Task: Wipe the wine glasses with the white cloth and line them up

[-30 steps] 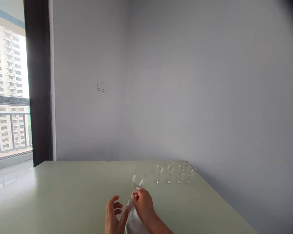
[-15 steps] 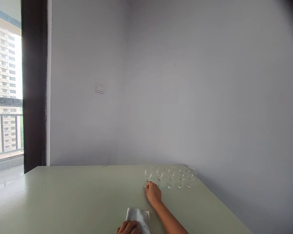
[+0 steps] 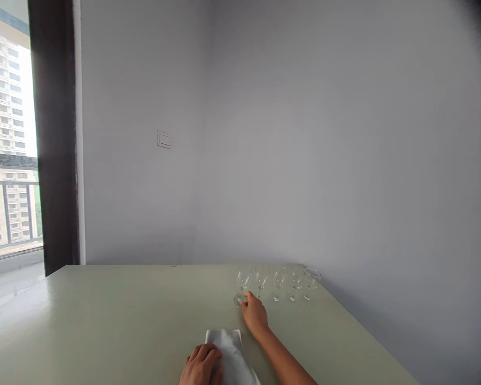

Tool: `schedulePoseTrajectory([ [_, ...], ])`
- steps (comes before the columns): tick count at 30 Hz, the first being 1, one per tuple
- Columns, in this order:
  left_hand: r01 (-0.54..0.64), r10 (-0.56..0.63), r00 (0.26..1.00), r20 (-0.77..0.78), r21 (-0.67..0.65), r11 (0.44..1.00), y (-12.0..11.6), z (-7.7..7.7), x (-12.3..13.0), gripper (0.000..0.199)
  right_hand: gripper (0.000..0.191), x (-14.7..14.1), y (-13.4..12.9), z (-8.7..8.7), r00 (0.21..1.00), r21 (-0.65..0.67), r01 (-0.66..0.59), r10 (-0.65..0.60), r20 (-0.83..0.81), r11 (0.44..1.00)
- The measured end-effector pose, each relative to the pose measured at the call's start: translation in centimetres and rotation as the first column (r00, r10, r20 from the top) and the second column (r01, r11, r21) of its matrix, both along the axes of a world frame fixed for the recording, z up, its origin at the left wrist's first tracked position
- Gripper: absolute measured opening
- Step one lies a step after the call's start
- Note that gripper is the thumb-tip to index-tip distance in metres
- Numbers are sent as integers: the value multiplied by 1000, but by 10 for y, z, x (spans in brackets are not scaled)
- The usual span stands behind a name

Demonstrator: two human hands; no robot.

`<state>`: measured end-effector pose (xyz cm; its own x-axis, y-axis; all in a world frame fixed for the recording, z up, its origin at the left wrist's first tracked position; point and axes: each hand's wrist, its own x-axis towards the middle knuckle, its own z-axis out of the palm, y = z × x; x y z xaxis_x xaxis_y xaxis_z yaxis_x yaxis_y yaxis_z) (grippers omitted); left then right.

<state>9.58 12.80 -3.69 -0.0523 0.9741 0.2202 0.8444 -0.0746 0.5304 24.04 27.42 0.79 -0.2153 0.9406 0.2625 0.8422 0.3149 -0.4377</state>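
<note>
Several clear stemmed wine glasses stand upright in a row at the table's far right. At the left end is one wine glass (image 3: pixel 243 277), its round foot showing on the tabletop. My right hand (image 3: pixel 255 314) has its thumb and forefinger closed at the edge of that foot, partly covering the stem. Close to me lies a folded white-grey cloth (image 3: pixel 230 347). Bent fingers of my left hand (image 3: pixel 200 364) rest over the cloth's left side and grip it; the fingertips are partly hidden.
The pale green table (image 3: pixel 124 321) meets a grey wall (image 3: pixel 304 160) at the back and right. A light switch (image 3: pixel 163 139) is on the wall. To the left, a dark frame (image 3: pixel 56 139) borders a balcony railing (image 3: pixel 14 214).
My right hand has shifted slightly right, uncovering the left glass's foot. My left hand has come further into view over the cloth. The whole view has tilted a little downward.
</note>
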Motion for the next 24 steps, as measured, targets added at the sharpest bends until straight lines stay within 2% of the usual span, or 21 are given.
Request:
schedulePoseTrajectory([
  [2, -48, 48, 999, 8, -7, 999, -2, 2, 1, 34, 30, 8, -27, 5, 997, 61, -73, 74, -21, 995],
  [4, -98, 97, 993, 73, 12, 995, -3, 1, 1, 40, 31, 14, -56, -3, 978, 111, -204, 207, -18, 973],
  [6, -152, 147, 969, 197, 13, 988, -3, -1, 0, 42, 28, 15, -79, -26, 905, 118, -426, 423, 46, 897],
  [7, -176, 170, 949, 266, -1, 984, -3, -2, -1, 42, 39, 15, -87, -41, 813, 107, -581, 571, 112, 807],
  [8, -198, 194, 924, 329, -23, 980, -3, -2, -3, 40, 45, 15, -93, -57, 727, 73, -681, 662, 183, 728],
  [10, -234, 236, 875, 423, -58, 971, -4, -2, -6, 36, 40, 17, -96, -80, 703, 80, -702, 672, 234, 707],
  [11, -249, 250, 855, 455, -65, 966, -4, -2, -8, 35, 38, 19, -96, -85, 710, 74, -693, 662, 240, 717],
  [13, -263, 259, 827, 499, -62, 963, -3, -3, -11, 33, 42, 30, -92, -79, 709, 28, -692, 671, 219, 722],
  [15, -267, 259, 817, 516, -61, 962, -3, -4, -11, 34, 50, 47, -88, -57, 707, -50, -687, 683, 181, 725],
  [17, -287, 272, 815, 511, -52, 956, -3, -3, -9, 34, 56, 69, -82, -34, 736, -109, -649, 657, 163, 753],
  [20, -346, 315, 815, 486, -29, 938, -6, 1, -2, 34, 55, 111, -67, -16, 836, -142, -491, 511, 199, 859],
  [22, -355, 324, 822, 468, -24, 935, -7, 5, 3, 34, 54, 143, -51, -16, 899, -156, -337, 367, 240, 928],
  [24, -349, 321, 829, 458, -24, 937, -8, 7, 5, 34, 56, 179, -34, -20, 933, -161, -196, 234, 274, 967],
])
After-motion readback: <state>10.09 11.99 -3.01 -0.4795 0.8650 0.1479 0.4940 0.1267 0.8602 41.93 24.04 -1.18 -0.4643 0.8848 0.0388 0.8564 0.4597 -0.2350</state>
